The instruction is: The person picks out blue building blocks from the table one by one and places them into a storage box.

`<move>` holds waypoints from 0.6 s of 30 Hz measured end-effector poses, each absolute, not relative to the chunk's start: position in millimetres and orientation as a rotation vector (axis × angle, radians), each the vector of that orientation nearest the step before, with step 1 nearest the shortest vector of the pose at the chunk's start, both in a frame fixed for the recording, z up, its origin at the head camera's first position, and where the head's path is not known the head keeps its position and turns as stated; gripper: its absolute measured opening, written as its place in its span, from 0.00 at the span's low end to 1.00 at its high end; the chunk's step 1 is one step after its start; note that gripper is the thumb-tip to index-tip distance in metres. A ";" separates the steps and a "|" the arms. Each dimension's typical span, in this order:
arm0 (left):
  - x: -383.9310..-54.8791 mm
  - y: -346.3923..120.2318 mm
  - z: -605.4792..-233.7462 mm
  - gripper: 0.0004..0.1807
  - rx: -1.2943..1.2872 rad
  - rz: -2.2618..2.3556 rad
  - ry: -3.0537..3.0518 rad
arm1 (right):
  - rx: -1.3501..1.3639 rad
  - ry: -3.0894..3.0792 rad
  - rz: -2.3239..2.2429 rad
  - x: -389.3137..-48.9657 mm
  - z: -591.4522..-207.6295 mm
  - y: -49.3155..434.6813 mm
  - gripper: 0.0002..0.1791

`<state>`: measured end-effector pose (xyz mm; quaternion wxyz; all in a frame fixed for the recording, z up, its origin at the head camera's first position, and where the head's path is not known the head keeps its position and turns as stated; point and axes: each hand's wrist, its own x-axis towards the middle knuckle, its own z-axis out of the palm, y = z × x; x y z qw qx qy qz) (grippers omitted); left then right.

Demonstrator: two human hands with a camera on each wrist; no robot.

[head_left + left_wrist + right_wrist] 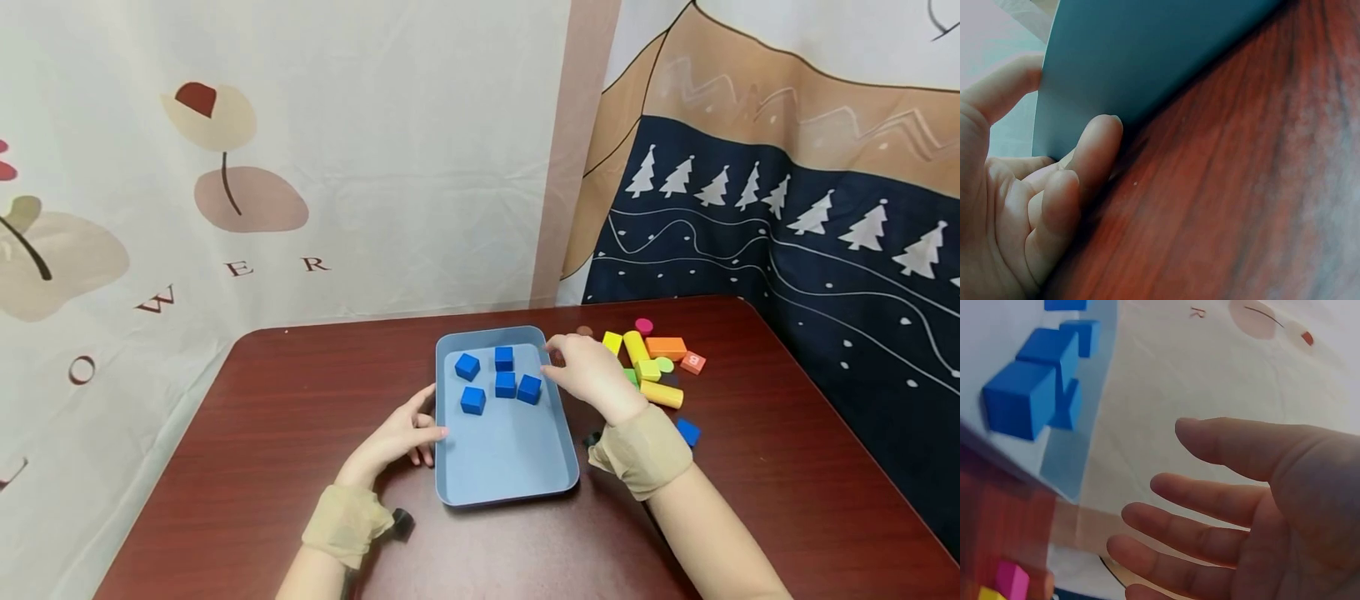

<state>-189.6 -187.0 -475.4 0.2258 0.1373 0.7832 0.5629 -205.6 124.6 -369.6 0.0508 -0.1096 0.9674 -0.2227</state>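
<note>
A blue-grey tray (510,458) lies on the table with several blue cubes (505,385) grouped in its far half. At its left side, my left hand (388,442) holds the wall: the thumb hooks over the rim, and in the left wrist view curled fingers (1099,147) rest against the outer face. My right hand (592,371) hovers by the far right rim, its thumb and fingers apart. In the right wrist view nothing lies between those fingers (1204,494), and the blue cubes (1019,400) sit off to the left.
Right of the tray lies a loose group of toy blocks: yellow cylinders (662,394), an orange block (666,348), a red numbered cube (693,362) and a pink disc (643,327). One blue cube (687,432) lies beyond my right wrist. A patterned curtain (405,167) hangs behind the table.
</note>
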 end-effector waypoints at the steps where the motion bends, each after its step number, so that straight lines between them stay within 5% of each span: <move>1: -190.0 -187.7 -476.2 0.47 0.374 1.553 2.163 | -0.333 2.948 -0.683 -204.5 -367.6 128.2 0.22; 18: -188.5 -187.3 -473.7 0.46 0.375 1.557 2.159 | -0.359 3.006 -0.798 -175.4 -339.6 181.9 0.19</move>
